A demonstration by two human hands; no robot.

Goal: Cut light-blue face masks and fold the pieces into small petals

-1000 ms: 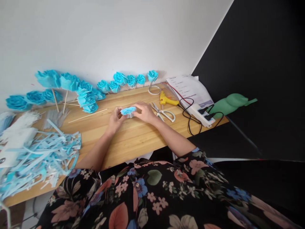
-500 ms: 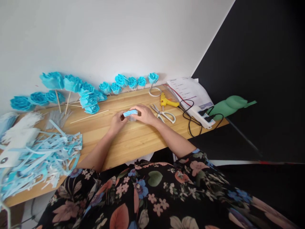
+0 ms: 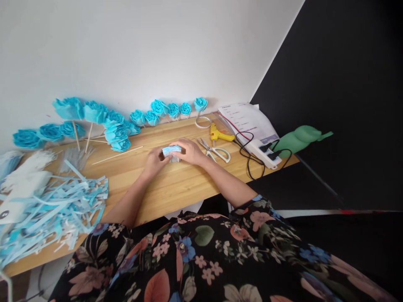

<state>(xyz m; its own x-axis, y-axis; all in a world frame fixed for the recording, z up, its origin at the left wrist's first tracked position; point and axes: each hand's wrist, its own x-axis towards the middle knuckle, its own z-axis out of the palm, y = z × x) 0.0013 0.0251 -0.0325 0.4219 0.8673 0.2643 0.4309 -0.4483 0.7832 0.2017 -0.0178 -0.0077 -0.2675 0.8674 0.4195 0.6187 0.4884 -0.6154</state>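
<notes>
Wooden tabletop (image 3: 176, 184): paper strips (image 3: 71, 201) heaped left; thin stick (image 3: 118, 155), centre; scissors (image 3: 211, 149), yellow glue gun (image 3: 221, 134), power strip (image 3: 266, 154), printed sheets (image 3: 248, 119), right.

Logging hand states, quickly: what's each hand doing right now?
Left hand: holding the left end of the light-blue stack.
Right hand: holding its right end.

Tabletop (image 3: 179, 184): smooth wood, visible grain, low sheen
Held blue stack (image 3: 171, 149): thin paper-like layers, matt
Roses (image 3: 160, 108) along the back edge: crinkled paper-like petals, matt
Scissors (image 3: 223, 155): metal blades, smooth plastic handles
Glue gun (image 3: 220, 135): smooth yellow plastic
Power strip (image 3: 265, 155) near the right edge: smooth plastic
</notes>
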